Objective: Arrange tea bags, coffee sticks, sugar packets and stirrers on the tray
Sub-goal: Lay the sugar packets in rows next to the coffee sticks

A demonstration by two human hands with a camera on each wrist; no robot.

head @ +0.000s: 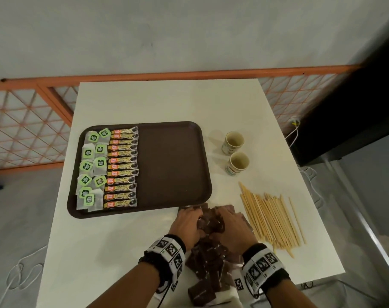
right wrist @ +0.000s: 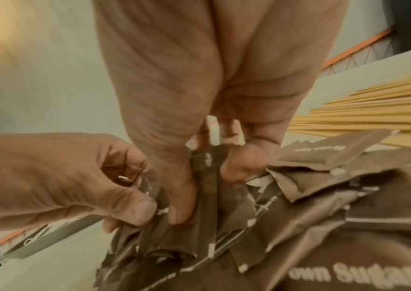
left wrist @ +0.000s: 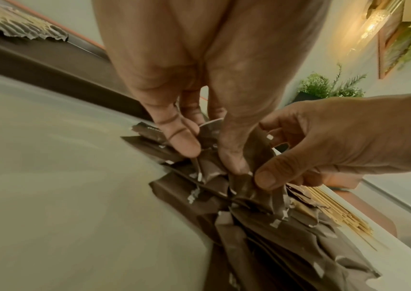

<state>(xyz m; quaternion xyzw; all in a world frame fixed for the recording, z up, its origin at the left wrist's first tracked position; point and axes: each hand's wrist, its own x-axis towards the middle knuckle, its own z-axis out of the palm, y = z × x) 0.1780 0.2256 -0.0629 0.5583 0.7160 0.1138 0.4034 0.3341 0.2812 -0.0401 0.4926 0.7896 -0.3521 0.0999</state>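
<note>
While both hands work: they meet over the brown sugar packets (head: 208, 245) heaped on the white desk (head: 126, 252).
Left hand (head: 187, 221): grip pinched on packets.
Right hand (head: 230, 227): grip pinched on the same bunch.
Tray (head: 171, 165): tea bags (head: 91, 167) and coffee sticks (head: 122, 167) in rows at its left.
Stirrers (head: 271, 218): just right of the packets.
Cups (head: 235, 152): two, beyond the stirrers.

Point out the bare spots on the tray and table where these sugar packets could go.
The tray is bare right of the coffee sticks. Its left side is packed with them and tea bags. The table is bare beyond the tray. Cups and stirrers crowd its right.
</note>
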